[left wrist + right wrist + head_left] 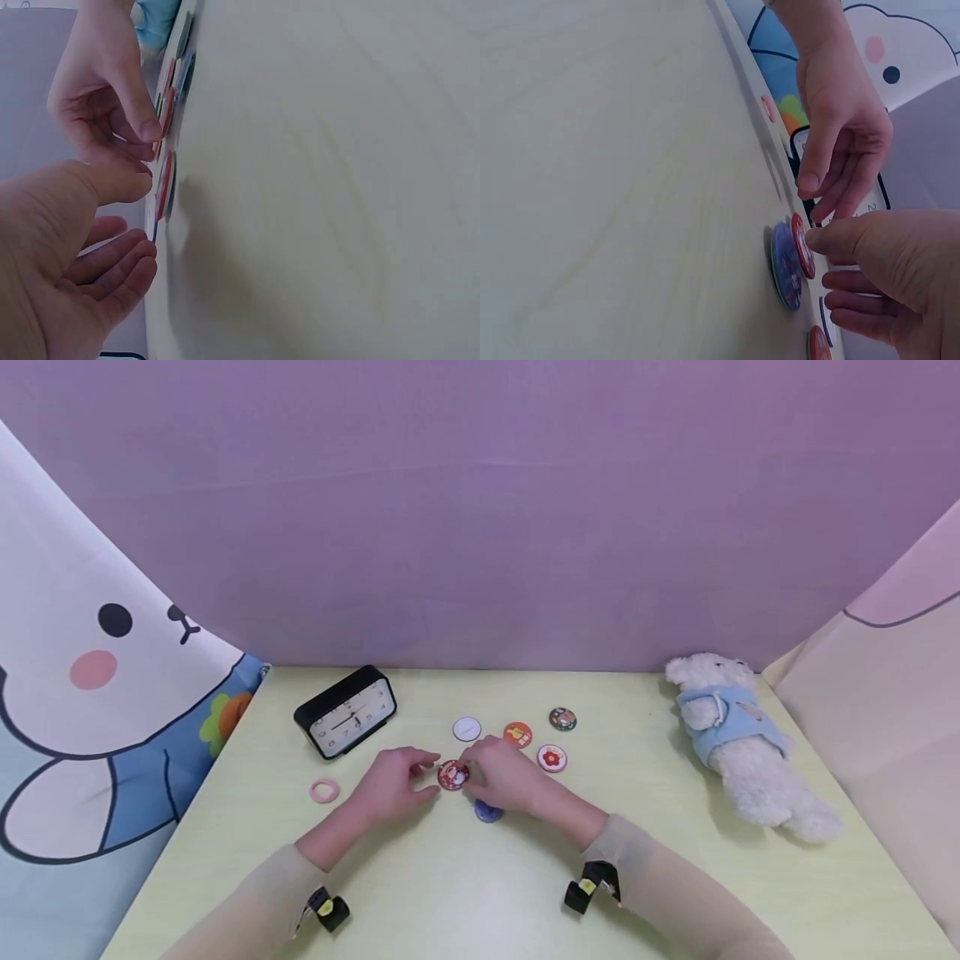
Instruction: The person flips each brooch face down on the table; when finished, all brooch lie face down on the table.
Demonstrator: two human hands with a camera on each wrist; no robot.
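A round red badge (452,775) with a printed picture lies on the table between the two hands. My left hand (396,785) is just left of it, thumb and fingers apart and holding nothing. On the other side, my right hand (510,774) has its thumb and fingertips right at the badge's edge. In the right wrist view, the right thumb (831,238) overlaps the rim of the red badge, while the other fingers stay spread. A blue badge (488,811) lies below the right hand, partly hidden by it.
Behind the hands lie a white badge (467,729), an orange badge (517,734), a dark green badge (562,719) and a white badge with a red flower (552,758). A black clock (347,713) and a pink ring (324,791) sit left; a plush toy (742,743) lies right.
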